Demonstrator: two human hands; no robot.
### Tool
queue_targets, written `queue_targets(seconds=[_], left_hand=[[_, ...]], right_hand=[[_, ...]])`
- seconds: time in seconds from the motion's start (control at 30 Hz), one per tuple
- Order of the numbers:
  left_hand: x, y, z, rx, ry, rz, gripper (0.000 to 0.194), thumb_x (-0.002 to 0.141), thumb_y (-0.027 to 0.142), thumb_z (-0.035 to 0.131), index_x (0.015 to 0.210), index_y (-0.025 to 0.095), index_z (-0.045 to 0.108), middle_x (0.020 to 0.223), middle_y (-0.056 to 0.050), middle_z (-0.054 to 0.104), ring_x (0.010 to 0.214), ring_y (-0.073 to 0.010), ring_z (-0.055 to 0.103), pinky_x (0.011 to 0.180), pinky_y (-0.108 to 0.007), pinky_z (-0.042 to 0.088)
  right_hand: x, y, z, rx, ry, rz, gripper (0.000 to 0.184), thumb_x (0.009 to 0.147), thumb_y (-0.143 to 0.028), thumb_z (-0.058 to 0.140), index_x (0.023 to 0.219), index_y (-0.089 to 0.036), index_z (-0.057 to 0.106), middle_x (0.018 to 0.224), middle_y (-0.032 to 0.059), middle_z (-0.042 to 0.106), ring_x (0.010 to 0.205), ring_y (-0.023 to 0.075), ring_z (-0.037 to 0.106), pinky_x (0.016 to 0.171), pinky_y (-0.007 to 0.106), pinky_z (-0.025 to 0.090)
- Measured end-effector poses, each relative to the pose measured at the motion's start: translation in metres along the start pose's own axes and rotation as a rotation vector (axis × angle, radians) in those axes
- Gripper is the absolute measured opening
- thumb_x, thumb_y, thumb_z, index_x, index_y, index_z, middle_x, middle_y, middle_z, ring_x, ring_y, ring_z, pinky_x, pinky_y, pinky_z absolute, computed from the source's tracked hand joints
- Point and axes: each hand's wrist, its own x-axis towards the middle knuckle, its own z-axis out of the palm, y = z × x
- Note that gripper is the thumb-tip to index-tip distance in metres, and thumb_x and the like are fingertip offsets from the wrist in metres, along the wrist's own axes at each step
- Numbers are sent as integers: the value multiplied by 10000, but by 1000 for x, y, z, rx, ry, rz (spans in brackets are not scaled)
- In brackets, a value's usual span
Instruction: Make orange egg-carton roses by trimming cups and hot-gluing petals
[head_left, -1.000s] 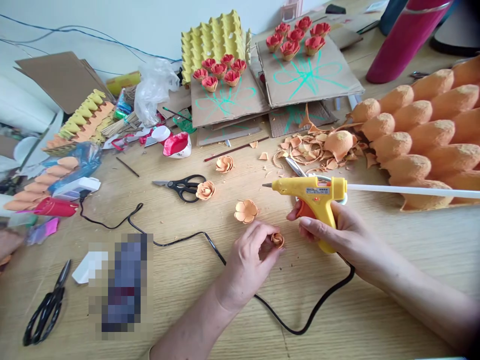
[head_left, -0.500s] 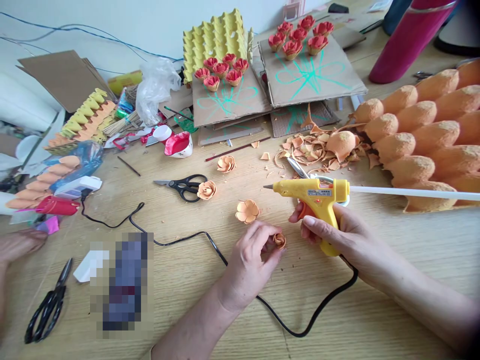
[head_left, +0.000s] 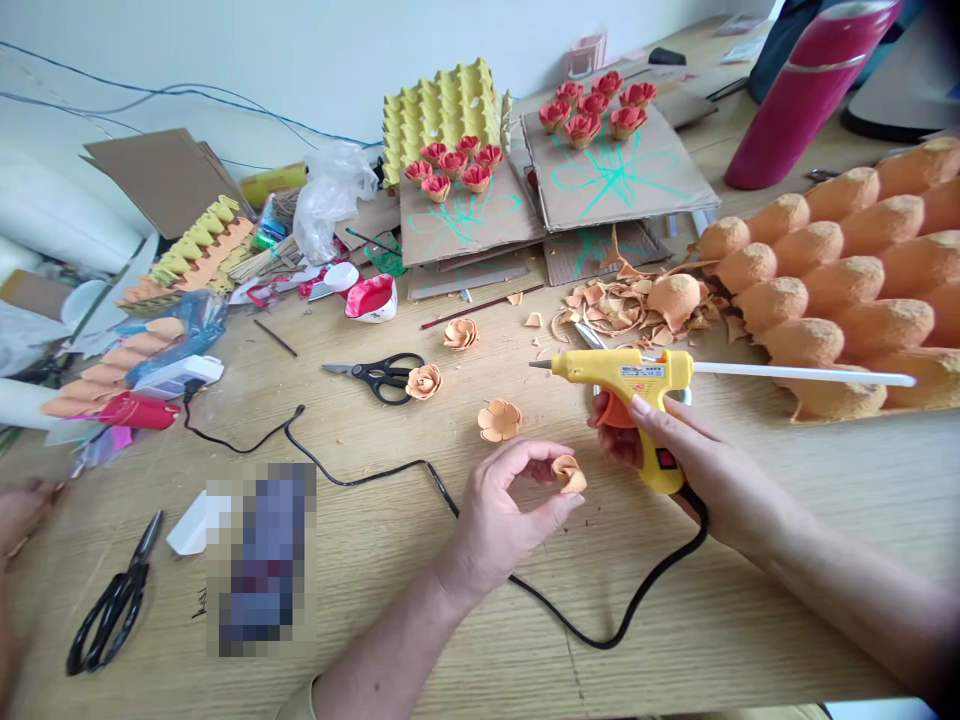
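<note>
Between the thumb and fingers of my left hand (head_left: 504, 520) is a small rolled flower bud (head_left: 569, 475) of orange egg-carton pulp. My right hand (head_left: 697, 450) grips a yellow glue gun (head_left: 626, 372), its nozzle pointing left, above and apart from the bud. A white glue stick (head_left: 802, 373) sticks out of the gun's back, and a black cord (head_left: 645, 595) runs from its handle. Just beyond my left hand lies an open orange petal cup (head_left: 499, 420). Two layered orange flowers (head_left: 424, 381) (head_left: 460, 334) rest farther back, one against black-handled scissors (head_left: 379, 375).
Orange egg trays (head_left: 832, 290) fill the right side beside torn scraps (head_left: 637, 305). Red flowers stand on cardboard sheets (head_left: 619, 180) at the back. A red paint cup (head_left: 371, 298), a magenta bottle (head_left: 806, 100) and more scissors (head_left: 112, 600) lie around. Another person's hand (head_left: 26, 515) is at far left.
My left fingers have turned the bud so its side now shows, and the hand opened slightly around it. The glue gun has tilted a little in my right hand. The view shifted slightly.
</note>
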Motion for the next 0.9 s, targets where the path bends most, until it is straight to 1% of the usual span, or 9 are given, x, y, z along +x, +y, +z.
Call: queue_targets(seconds=[0.07, 0.17, 0.23, 0.3, 0.37, 0.53, 0.63, 0.77, 0.9], left_hand=[[0, 3, 0, -157, -76, -27, 251, 765, 166, 800, 1001, 176, 714, 1025, -58, 713, 978, -166, 665, 898, -277, 550], [-3, 4, 3, -439, -227, -56, 286, 740, 238, 847, 1003, 193, 745, 1261, -92, 649, 1212, -230, 613, 1028, -335, 521], [-6, 4, 7, -575, -315, -88, 326, 717, 297, 871, 1006, 202, 754, 1250, -93, 641, 1173, -230, 642, 1036, -371, 528], [-9, 3, 10, -625, -363, -103, 357, 699, 316, 884, 1015, 209, 757, 1168, -80, 649, 1052, -195, 687, 996, -374, 558], [-11, 4, 13, -616, -378, -98, 361, 700, 315, 885, 1021, 209, 759, 1124, -71, 645, 982, -167, 696, 964, -361, 578], [-12, 10, 12, -491, -332, -79, 408, 661, 423, 891, 958, 173, 766, 1100, -81, 645, 937, -168, 687, 964, -380, 582], [-13, 11, 12, -422, -370, -30, 367, 705, 389, 870, 984, 174, 766, 1083, -79, 643, 931, -164, 682, 966, -372, 578], [-15, 10, 13, -376, -433, 40, 323, 747, 344, 842, 1018, 187, 760, 1124, -80, 620, 1020, -182, 665, 989, -357, 560], [-13, 8, 11, -368, -395, 88, 314, 762, 334, 827, 1032, 192, 752, 1182, -84, 594, 1079, -187, 647, 983, -333, 553]], right_hand=[[-1, 3, 3, 21, -15, -18, 422, 916, -605, 553, 1075, -237, 685, 1050, 65, 692, 908, 213, 633, 784, 311, 531], [-4, 6, 10, -35, -56, -97, 461, 937, -623, 501, 1139, -256, 693, 1209, 66, 681, 1113, 253, 622, 952, 373, 515], [-8, 7, 16, -108, -88, -159, 467, 941, -632, 492, 1136, -269, 712, 1223, 56, 691, 1185, 260, 604, 1048, 406, 472], [-11, 5, 22, -178, -108, -191, 490, 930, -654, 497, 1120, -267, 730, 1193, 60, 715, 1195, 269, 611, 1083, 430, 455], [-14, 1, 26, -231, -114, -211, 544, 911, -693, 491, 1118, -253, 737, 1168, 71, 733, 1192, 285, 622, 1088, 450, 461], [-21, -6, 27, -328, -96, -288, 625, 869, -744, 505, 1171, -239, 718, 1192, 92, 735, 1209, 312, 624, 1105, 477, 446], [-29, -5, 24, -387, -99, -296, 622, 888, -726, 491, 1216, -240, 697, 1240, 92, 716, 1239, 309, 608, 1126, 477, 423], [-43, -6, 19, -426, -69, -254, 564, 895, -690, 515, 1205, -258, 704, 1241, 80, 713, 1241, 316, 603, 1057, 438, 497], [-69, -8, 11, -484, -87, -290, 412, 922, -591, 557, 1162, -300, 721, 1156, 69, 730, 1182, 317, 632, 997, 423, 527]])
